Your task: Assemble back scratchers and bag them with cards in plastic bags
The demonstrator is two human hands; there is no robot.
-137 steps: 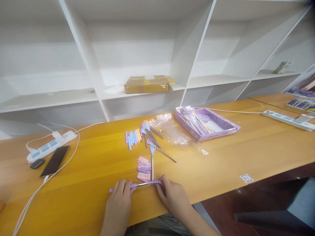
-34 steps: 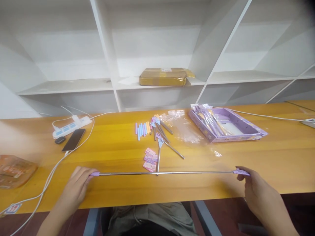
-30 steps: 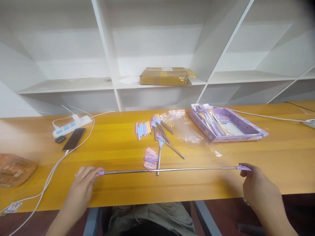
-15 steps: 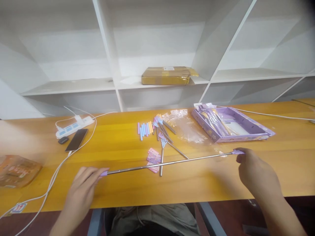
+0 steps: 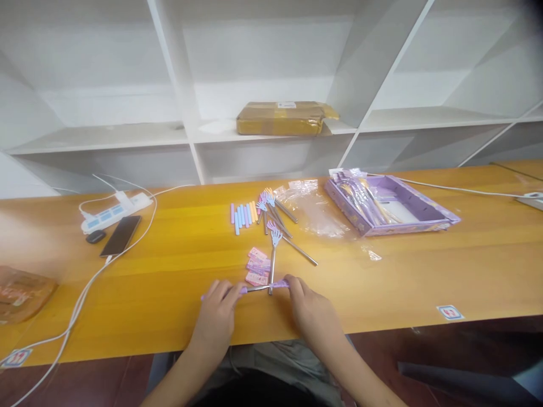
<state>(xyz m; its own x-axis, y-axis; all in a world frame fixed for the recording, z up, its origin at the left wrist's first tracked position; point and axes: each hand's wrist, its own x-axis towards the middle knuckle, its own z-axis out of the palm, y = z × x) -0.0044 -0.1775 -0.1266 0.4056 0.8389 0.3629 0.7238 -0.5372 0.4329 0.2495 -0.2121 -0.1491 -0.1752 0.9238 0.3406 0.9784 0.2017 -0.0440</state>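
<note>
A telescopic back scratcher [image 5: 258, 288] with a metal rod, purple handle and purple claw end lies level between my hands, its rod short. My left hand [image 5: 218, 308] is closed round the purple handle, and my right hand [image 5: 307, 302] pinches the purple claw end. Just beyond them are a blue-clawed scratcher [image 5: 274, 254] and small pink and purple cards [image 5: 258, 265]. Several more scratchers [image 5: 275, 212] are heaped farther back, beside a row of pink, blue, purple and orange tubes [image 5: 243, 216].
Clear plastic bags [image 5: 318, 212] lie beside a purple box [image 5: 407, 228] holding wrapped scratchers. At left are a phone [image 5: 121, 236], a power strip [image 5: 116, 213], white cables and an orange packet [image 5: 25, 294]. A taped carton [image 5: 278, 121] sits on the shelf.
Both hands have come together from far apart, and the long extended rod between them is now collapsed to a short length. The view has shifted slightly.
</note>
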